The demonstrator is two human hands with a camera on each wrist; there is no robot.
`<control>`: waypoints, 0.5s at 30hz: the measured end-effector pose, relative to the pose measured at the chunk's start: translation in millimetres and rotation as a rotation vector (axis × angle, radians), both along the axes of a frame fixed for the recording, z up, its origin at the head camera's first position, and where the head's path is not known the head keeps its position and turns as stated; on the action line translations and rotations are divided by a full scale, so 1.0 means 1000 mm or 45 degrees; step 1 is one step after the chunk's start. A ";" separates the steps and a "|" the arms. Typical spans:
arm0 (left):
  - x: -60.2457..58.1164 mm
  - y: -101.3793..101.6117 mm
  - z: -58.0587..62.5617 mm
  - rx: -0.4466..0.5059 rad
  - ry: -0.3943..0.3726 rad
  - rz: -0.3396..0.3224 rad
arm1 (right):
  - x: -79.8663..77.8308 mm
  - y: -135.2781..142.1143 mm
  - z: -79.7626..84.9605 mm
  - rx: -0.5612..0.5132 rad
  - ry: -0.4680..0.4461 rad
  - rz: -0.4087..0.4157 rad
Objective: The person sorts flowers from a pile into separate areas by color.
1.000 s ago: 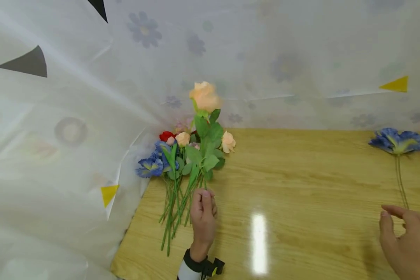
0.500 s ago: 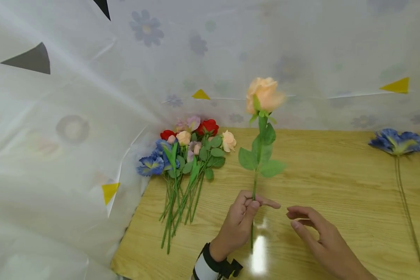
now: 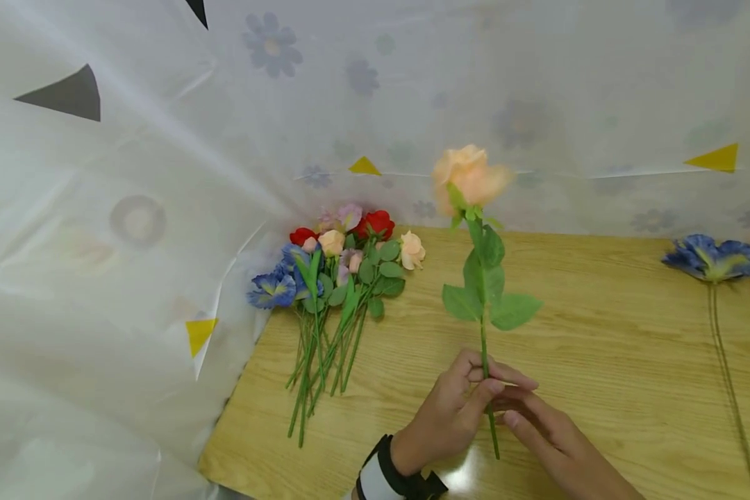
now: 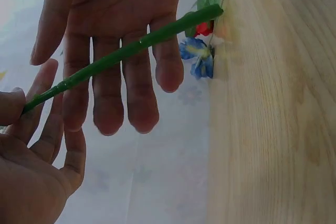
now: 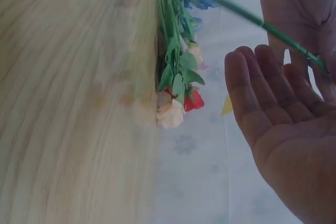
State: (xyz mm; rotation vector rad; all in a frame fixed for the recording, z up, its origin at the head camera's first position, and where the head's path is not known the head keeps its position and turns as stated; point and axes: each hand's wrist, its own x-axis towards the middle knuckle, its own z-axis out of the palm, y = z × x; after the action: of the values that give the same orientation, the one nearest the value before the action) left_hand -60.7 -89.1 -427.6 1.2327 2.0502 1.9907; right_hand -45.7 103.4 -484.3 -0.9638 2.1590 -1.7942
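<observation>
A peach rose [image 3: 471, 182] with a green stem and leaves stands upright above the table. My left hand [image 3: 444, 410] pinches its stem [image 4: 126, 51] between thumb and fingers, and the stem's lower end sticks out below. Close beside it is my right hand [image 3: 556, 441], its fingers reaching behind the stem near the left fingers. In the left wrist view the right hand's long fingers are straight and apart, with the stem crossing in front of them. From the right wrist view, the right palm [image 5: 299, 145] faces up with nothing gripped; whether it touches the stem I cannot tell.
A pile of flowers [image 3: 344, 278] with red, peach, pink and blue blooms lies at the table's left. At the right lies a blue flower [image 3: 715, 260] on a long stem. White patterned sheeting [image 3: 162, 208] rises behind and left of the wooden table [image 3: 600, 298].
My left hand has carried the peach rose rightward from the pile to the table's middle. My right hand has come left from beside the blue flower to the rose's stem.
</observation>
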 end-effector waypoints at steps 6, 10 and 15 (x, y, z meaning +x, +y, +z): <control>-0.007 0.000 -0.016 -0.133 0.139 0.089 | -0.001 -0.005 -0.005 -0.178 -0.037 0.163; -0.010 -0.005 -0.018 -0.211 0.202 0.178 | 0.003 -0.007 -0.007 -0.205 0.082 0.050; -0.016 -0.025 -0.020 -0.392 0.297 0.409 | 0.008 -0.002 -0.003 -0.068 0.122 -0.310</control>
State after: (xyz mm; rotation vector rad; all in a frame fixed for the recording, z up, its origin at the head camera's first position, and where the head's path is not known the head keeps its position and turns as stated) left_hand -76.7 -113.7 -447.3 1.1796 2.6927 1.6012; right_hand -37.8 101.3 -487.6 -0.8448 2.3891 -1.9587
